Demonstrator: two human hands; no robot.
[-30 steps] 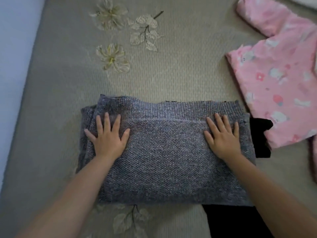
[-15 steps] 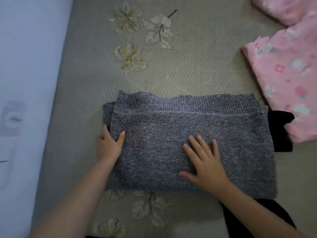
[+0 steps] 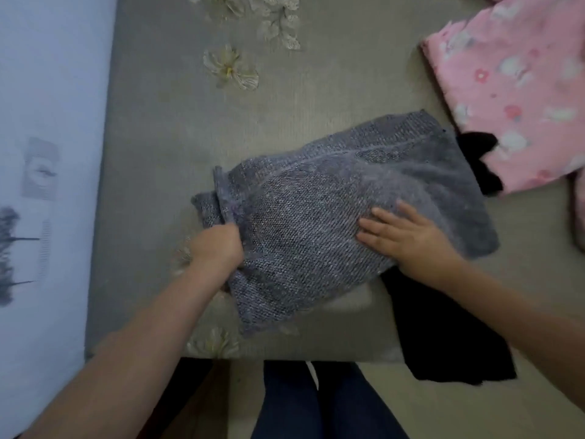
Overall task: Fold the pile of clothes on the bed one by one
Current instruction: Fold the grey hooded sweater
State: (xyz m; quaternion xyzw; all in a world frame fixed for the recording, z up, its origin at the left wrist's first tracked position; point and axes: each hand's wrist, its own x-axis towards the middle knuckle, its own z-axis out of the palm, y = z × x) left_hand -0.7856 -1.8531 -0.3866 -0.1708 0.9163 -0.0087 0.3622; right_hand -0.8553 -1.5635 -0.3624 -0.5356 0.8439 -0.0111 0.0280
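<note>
A folded grey knitted sweater point(image 3: 332, 213) lies slanted on the bed point(image 3: 164, 128), its left end raised off the cover. My left hand point(image 3: 218, 248) grips that left edge with curled fingers. My right hand point(image 3: 408, 239) lies flat on the sweater's right part, fingers spread. A black garment point(image 3: 443, 331) sticks out from under the sweater towards the bed's near edge. A pink printed garment point(image 3: 512, 90) lies at the upper right, with another black piece point(image 3: 481, 160) showing beside it.
The bed cover is grey-beige with embroidered flowers point(image 3: 231, 68). A pale blue wall or panel point(image 3: 47, 153) runs along the left side. The bed's near edge point(image 3: 285, 359) is just in front of my legs in dark trousers point(image 3: 316, 403).
Both hands were pressing flat on the sweater. The left hand slid to the left edge and now grips and lifts it; the right hand moved towards the middle. The sweater has turned askew.
</note>
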